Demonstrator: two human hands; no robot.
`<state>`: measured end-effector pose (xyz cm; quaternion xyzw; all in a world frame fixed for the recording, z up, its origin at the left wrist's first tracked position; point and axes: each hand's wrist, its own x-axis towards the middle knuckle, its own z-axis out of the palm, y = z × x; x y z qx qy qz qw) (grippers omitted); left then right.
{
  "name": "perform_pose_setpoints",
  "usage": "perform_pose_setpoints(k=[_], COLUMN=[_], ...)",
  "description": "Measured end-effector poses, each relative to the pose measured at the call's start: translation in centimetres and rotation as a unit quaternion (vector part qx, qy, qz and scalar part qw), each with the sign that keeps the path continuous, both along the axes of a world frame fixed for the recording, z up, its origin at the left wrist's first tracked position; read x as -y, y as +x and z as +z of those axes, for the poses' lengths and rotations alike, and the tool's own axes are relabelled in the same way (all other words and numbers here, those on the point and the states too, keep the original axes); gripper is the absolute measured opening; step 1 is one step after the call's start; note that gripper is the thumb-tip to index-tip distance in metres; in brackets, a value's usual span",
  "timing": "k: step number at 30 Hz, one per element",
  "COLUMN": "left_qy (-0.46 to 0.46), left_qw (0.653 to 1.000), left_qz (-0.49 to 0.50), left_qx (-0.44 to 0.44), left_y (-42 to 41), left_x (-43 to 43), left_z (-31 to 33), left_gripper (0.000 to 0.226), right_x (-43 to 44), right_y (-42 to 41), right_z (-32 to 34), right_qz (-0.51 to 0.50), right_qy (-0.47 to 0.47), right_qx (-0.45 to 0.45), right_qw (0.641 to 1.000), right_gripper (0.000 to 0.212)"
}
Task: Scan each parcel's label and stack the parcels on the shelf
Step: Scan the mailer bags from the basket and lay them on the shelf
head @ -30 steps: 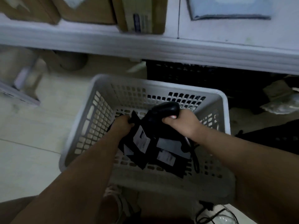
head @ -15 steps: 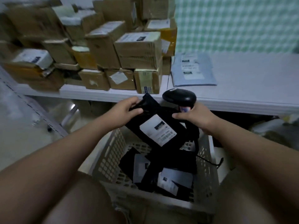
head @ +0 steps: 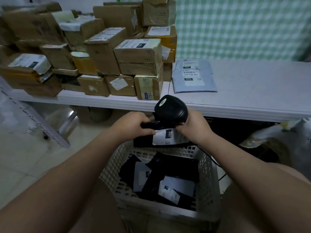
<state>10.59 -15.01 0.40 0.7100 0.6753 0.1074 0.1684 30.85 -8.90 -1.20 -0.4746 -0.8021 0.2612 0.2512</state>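
Currently the left hand holds the black parcel above the far rim of the basket, with its fingers curled over the parcel's top edge. The right hand is wrapped around the handle of the scanner, also above the far rim. The parcel's white label faces the camera.

Possible faults:
- The scanner head sits above the label and does not appear aimed at it. A trigger pull in this pose would probably read nothing.
- The soft parcel hangs from one gripped edge. A loosened grip would drop it into the basket among the other parcels.
- The scanner cable trails past the basket's right side and may snag on a reach to the shelf beyond the basket.

Legible text:
- Held label: "060" in a black box, seen inverted.
- Grey mailers on the shelf beyond the basket: "060-068-A05" and "060".
- Cardboard boxes beyond the basket, to the left: labels too blurred to read
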Motion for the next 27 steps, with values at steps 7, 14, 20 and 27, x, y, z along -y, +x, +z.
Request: perform_pose_setpoints(k=[7,14,20,27], left_qy=[-0.019,0.051,0.06,0.07], left_qw=[0.999,0.868,0.807,0.827], left_qz=[0.008,0.129,0.197,0.225], left_qx=[0.044,0.477,0.554,0.51], left_y=[2.4,2.1,2.9,3.3], left_x=[-0.5,-0.9,-1.9,-2.9], left_z=[-1.5,-2.0,-2.2,-2.9], left_gripper=[0.012,0.014,0.027,0.034], right_x=[0.8,1.2,1.1,0.8], right_y=[-0.7,1.3,2.8,4.1], right_z=[0.7,3.2,3.2,2.9], right_qz=[-0.015,-0.088,-0.089,-0.082], right_qy=[0.051,0.022,-0.085,-0.123], right_qx=[-0.122,-0.417,-0.356,-0.336], right_qw=[0.991,0.905,0.926,0.93], right_gripper=[0.04,0.033,0.037,0.03])
